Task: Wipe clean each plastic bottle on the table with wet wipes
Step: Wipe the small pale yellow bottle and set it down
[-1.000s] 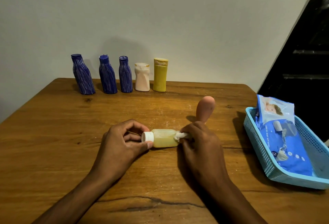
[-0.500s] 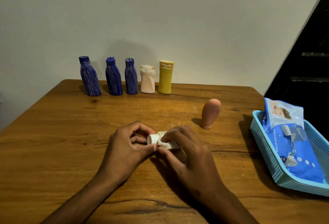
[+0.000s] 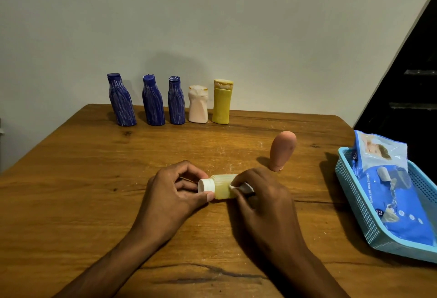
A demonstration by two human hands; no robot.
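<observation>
Wooden table point(image 3: 94, 179), small bottle point(image 3: 222, 186) sideways between both hands' fingers point(image 3: 208, 197).

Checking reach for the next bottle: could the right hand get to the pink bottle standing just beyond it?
Probably yes: the pink bottle stands alone, bare table between it and the right hand, which would first have to free itself of the wipe.
</observation>
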